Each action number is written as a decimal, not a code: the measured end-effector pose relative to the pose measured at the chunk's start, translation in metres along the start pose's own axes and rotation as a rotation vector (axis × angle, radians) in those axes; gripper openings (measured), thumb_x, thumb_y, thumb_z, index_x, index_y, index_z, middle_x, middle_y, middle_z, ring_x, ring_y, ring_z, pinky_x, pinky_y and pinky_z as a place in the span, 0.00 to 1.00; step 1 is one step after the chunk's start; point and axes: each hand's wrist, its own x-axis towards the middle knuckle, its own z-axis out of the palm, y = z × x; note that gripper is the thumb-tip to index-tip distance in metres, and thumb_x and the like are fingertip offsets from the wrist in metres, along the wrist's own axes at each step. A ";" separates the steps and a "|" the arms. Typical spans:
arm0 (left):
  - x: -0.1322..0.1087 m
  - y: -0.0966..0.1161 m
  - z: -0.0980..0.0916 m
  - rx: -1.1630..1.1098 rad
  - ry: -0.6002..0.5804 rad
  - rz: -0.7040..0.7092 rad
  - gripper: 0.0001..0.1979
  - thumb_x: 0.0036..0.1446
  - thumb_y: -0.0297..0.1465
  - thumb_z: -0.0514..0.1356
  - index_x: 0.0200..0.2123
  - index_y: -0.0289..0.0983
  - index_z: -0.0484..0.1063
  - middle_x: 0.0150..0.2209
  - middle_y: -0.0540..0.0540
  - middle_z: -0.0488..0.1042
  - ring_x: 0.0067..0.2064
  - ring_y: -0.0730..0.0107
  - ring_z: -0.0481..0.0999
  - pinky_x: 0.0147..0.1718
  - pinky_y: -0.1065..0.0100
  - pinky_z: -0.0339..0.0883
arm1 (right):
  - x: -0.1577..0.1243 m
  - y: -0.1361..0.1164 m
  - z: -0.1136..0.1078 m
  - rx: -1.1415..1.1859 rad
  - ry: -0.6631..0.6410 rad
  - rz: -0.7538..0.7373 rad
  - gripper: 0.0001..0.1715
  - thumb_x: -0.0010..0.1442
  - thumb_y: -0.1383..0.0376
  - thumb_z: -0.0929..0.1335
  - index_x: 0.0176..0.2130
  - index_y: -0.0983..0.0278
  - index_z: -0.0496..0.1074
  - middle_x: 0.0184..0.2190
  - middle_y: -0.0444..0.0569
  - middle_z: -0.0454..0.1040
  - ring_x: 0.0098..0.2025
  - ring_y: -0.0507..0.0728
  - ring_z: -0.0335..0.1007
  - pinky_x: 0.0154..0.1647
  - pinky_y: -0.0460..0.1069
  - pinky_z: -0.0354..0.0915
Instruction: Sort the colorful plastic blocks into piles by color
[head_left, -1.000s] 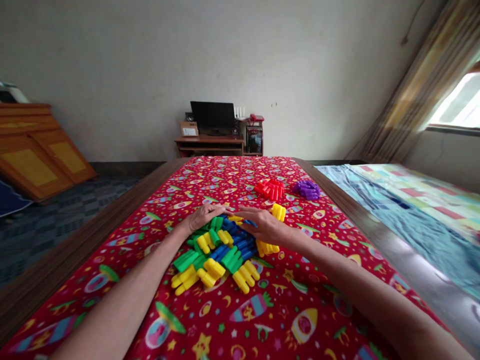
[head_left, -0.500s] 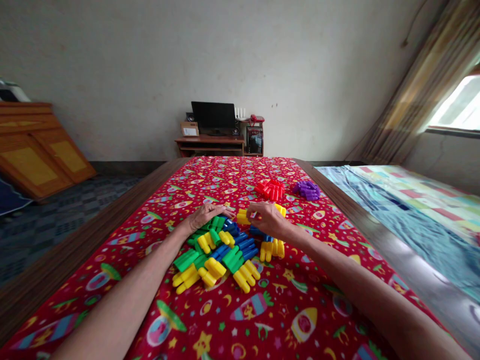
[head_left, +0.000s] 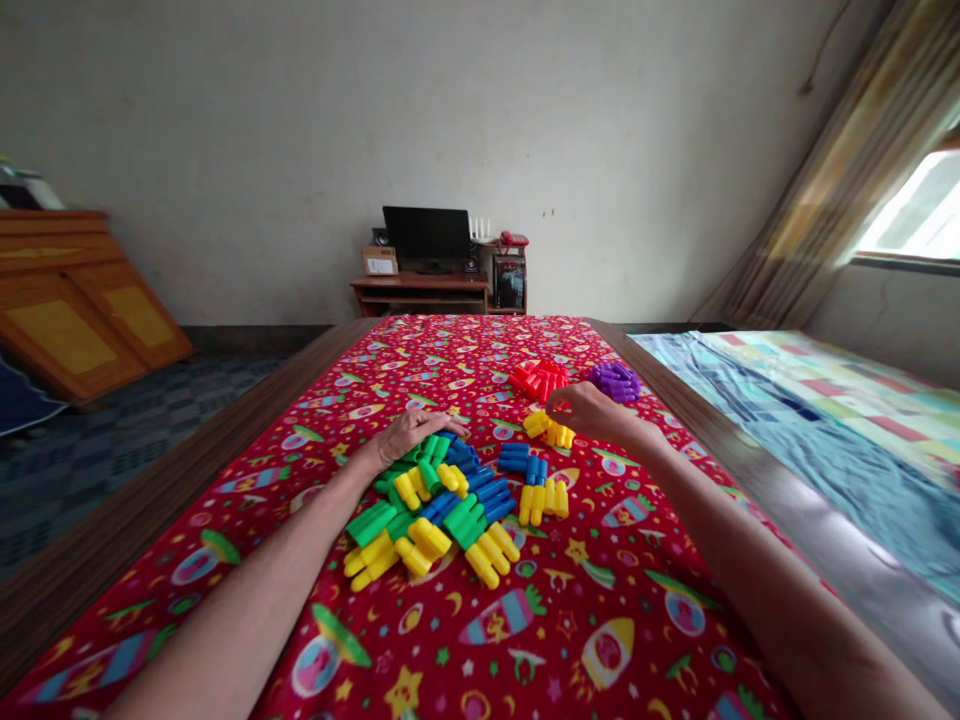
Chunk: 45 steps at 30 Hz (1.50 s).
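A heap of yellow, green and blue plastic blocks (head_left: 442,510) lies on the red patterned cloth (head_left: 480,640). My left hand (head_left: 409,435) rests flat on the far left side of the heap, fingers spread over green blocks. My right hand (head_left: 592,410) is stretched farther out to the right, fingers closed on a yellow block (head_left: 550,428) that sits with other yellow blocks on the cloth. Just beyond lie a red block group (head_left: 540,378) and a purple block group (head_left: 615,380).
The cloth covers a long wooden table (head_left: 187,465). A bed with a striped sheet (head_left: 825,420) runs along the right. At the far wall stand a desk with a monitor (head_left: 427,240) and, left, a wooden cabinet (head_left: 75,300).
My right hand lifted a yellow block from the heap and carried it forward and right to the yellow group near the red blocks. My left hand stayed on the heap.
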 end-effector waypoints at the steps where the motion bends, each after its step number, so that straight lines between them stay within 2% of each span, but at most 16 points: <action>1: 0.000 -0.001 0.000 -0.002 -0.004 -0.003 0.24 0.59 0.49 0.53 0.36 0.40 0.82 0.46 0.45 0.80 0.53 0.56 0.75 0.58 0.59 0.62 | 0.000 -0.003 -0.004 0.002 0.009 0.004 0.10 0.57 0.72 0.65 0.36 0.68 0.78 0.29 0.50 0.78 0.29 0.50 0.68 0.30 0.44 0.57; 4: 0.001 -0.004 -0.001 -0.005 -0.007 0.000 0.24 0.59 0.49 0.53 0.36 0.40 0.82 0.46 0.45 0.80 0.53 0.56 0.76 0.58 0.60 0.62 | -0.003 -0.018 -0.020 0.057 -0.023 -0.032 0.11 0.58 0.72 0.65 0.35 0.67 0.77 0.29 0.48 0.78 0.29 0.50 0.69 0.29 0.45 0.58; 7: 0.001 -0.007 -0.002 0.001 -0.012 0.020 0.24 0.58 0.49 0.53 0.36 0.40 0.82 0.45 0.46 0.81 0.52 0.56 0.76 0.58 0.60 0.62 | -0.013 -0.041 -0.027 0.042 -0.266 -0.124 0.08 0.58 0.69 0.67 0.33 0.64 0.78 0.29 0.48 0.78 0.28 0.51 0.69 0.28 0.46 0.59; 9: 0.001 -0.007 -0.002 0.007 -0.010 0.027 0.24 0.58 0.49 0.53 0.35 0.39 0.82 0.45 0.45 0.81 0.52 0.55 0.76 0.58 0.59 0.62 | -0.024 -0.059 -0.023 -0.059 -0.398 -0.161 0.05 0.57 0.64 0.70 0.35 0.61 0.78 0.31 0.50 0.78 0.30 0.54 0.71 0.28 0.47 0.60; 12: 0.000 -0.006 -0.001 0.015 0.007 0.023 0.24 0.59 0.48 0.53 0.35 0.38 0.82 0.43 0.45 0.81 0.51 0.55 0.77 0.57 0.58 0.63 | -0.038 -0.086 -0.008 -0.260 -0.422 -0.150 0.17 0.53 0.59 0.74 0.42 0.63 0.76 0.37 0.55 0.78 0.37 0.60 0.73 0.33 0.50 0.63; 15: 0.000 -0.006 0.000 0.020 0.021 0.022 0.23 0.59 0.48 0.53 0.35 0.39 0.82 0.43 0.45 0.82 0.50 0.55 0.77 0.56 0.57 0.63 | -0.043 -0.100 0.004 -0.324 -0.407 -0.145 0.20 0.55 0.62 0.72 0.47 0.66 0.74 0.39 0.57 0.78 0.38 0.61 0.73 0.36 0.51 0.64; 18: 0.001 -0.007 -0.001 0.027 0.017 0.025 0.24 0.58 0.49 0.53 0.34 0.39 0.82 0.42 0.45 0.82 0.50 0.55 0.77 0.56 0.57 0.64 | -0.039 -0.098 0.007 -0.254 -0.423 -0.198 0.16 0.57 0.64 0.71 0.46 0.65 0.74 0.40 0.55 0.77 0.40 0.60 0.73 0.38 0.50 0.63; 20: 0.001 -0.006 -0.001 0.031 0.014 0.020 0.25 0.57 0.50 0.53 0.34 0.39 0.82 0.42 0.45 0.82 0.50 0.55 0.77 0.56 0.58 0.64 | -0.033 -0.090 0.001 -0.175 -0.419 -0.203 0.17 0.56 0.62 0.72 0.46 0.63 0.75 0.39 0.53 0.77 0.40 0.59 0.72 0.37 0.49 0.63; 24: 0.001 -0.003 -0.001 0.031 0.014 0.009 0.26 0.57 0.52 0.53 0.34 0.39 0.82 0.41 0.45 0.82 0.50 0.54 0.77 0.56 0.58 0.64 | -0.023 -0.068 -0.019 -0.016 -0.331 -0.147 0.17 0.58 0.58 0.71 0.46 0.61 0.75 0.37 0.49 0.77 0.37 0.55 0.72 0.34 0.46 0.61; 27: 0.000 -0.002 -0.001 0.038 0.015 -0.001 0.26 0.56 0.53 0.54 0.35 0.40 0.82 0.41 0.46 0.82 0.50 0.54 0.77 0.57 0.58 0.63 | -0.021 -0.050 -0.027 -0.065 -0.259 -0.048 0.16 0.59 0.61 0.71 0.47 0.63 0.75 0.38 0.51 0.77 0.38 0.55 0.72 0.36 0.47 0.62; 30: 0.000 -0.004 -0.001 0.045 0.013 0.001 0.26 0.57 0.52 0.53 0.36 0.39 0.82 0.42 0.46 0.82 0.51 0.55 0.77 0.57 0.59 0.63 | -0.023 -0.031 -0.018 -0.172 -0.211 0.010 0.18 0.58 0.63 0.71 0.48 0.64 0.74 0.42 0.54 0.76 0.42 0.58 0.72 0.41 0.49 0.64; 35: 0.001 -0.008 -0.002 0.068 0.008 0.001 0.25 0.58 0.50 0.53 0.36 0.38 0.82 0.44 0.45 0.81 0.51 0.54 0.77 0.56 0.58 0.64 | -0.023 -0.009 0.005 -0.257 -0.085 -0.071 0.16 0.57 0.65 0.72 0.47 0.64 0.74 0.46 0.55 0.75 0.49 0.60 0.70 0.50 0.52 0.63; 37: 0.001 -0.007 -0.002 0.069 0.008 0.006 0.25 0.58 0.50 0.53 0.37 0.39 0.82 0.44 0.45 0.81 0.51 0.54 0.77 0.56 0.58 0.64 | -0.022 -0.011 0.002 -0.267 -0.083 -0.080 0.16 0.57 0.65 0.71 0.46 0.65 0.74 0.45 0.55 0.75 0.48 0.60 0.70 0.48 0.52 0.63; 40: 0.000 -0.004 -0.001 0.051 0.008 0.007 0.25 0.58 0.50 0.53 0.36 0.39 0.82 0.42 0.46 0.82 0.50 0.55 0.77 0.56 0.59 0.63 | -0.021 -0.027 -0.014 -0.236 -0.128 -0.036 0.10 0.60 0.66 0.69 0.43 0.65 0.76 0.39 0.54 0.77 0.41 0.57 0.72 0.40 0.49 0.63; 43: -0.001 -0.003 0.000 0.039 0.011 -0.010 0.25 0.58 0.51 0.53 0.36 0.39 0.82 0.41 0.46 0.82 0.50 0.55 0.77 0.56 0.59 0.63 | -0.026 -0.053 -0.027 -0.227 -0.278 -0.039 0.07 0.60 0.66 0.68 0.37 0.65 0.78 0.33 0.52 0.78 0.34 0.55 0.72 0.32 0.47 0.61; 45: -0.002 -0.002 0.000 0.037 0.012 -0.014 0.25 0.58 0.51 0.53 0.37 0.39 0.82 0.43 0.46 0.82 0.50 0.55 0.77 0.56 0.59 0.63 | -0.032 -0.071 -0.026 -0.281 -0.410 -0.071 0.09 0.58 0.63 0.70 0.38 0.64 0.78 0.35 0.54 0.78 0.35 0.57 0.73 0.30 0.47 0.61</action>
